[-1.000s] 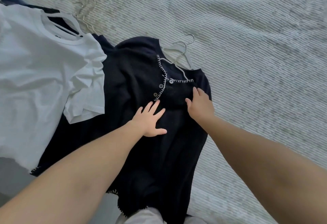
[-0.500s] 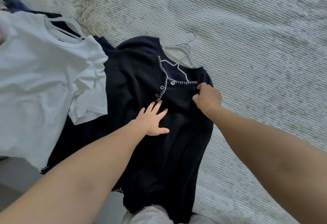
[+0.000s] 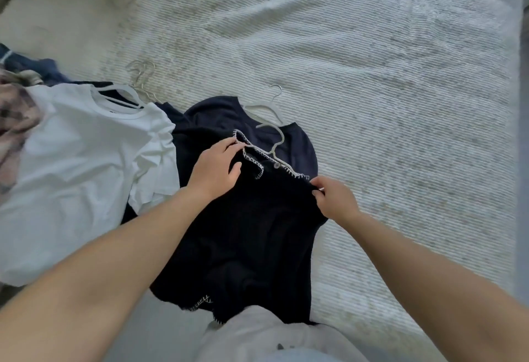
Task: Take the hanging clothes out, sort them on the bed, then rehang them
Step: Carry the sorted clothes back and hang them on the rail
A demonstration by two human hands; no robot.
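Two hands hold my dark top (image 3: 252, 218), which lies on the bed (image 3: 386, 75): my left hand (image 3: 216, 165) pinches its white-stitched neckline, my right hand (image 3: 333, 197) pinches the shoulder edge. One grey button shows there; a white hanger (image 3: 267, 112) sits inside. The white tee (image 3: 71, 167) lies left; its label is unreadable.

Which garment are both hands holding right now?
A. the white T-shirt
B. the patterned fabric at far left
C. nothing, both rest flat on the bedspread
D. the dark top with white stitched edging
D: the left hand pinches the stitched neckline of the dark top, and the right hand grips its shoulder edge; the white T-shirt lies untouched beside it.
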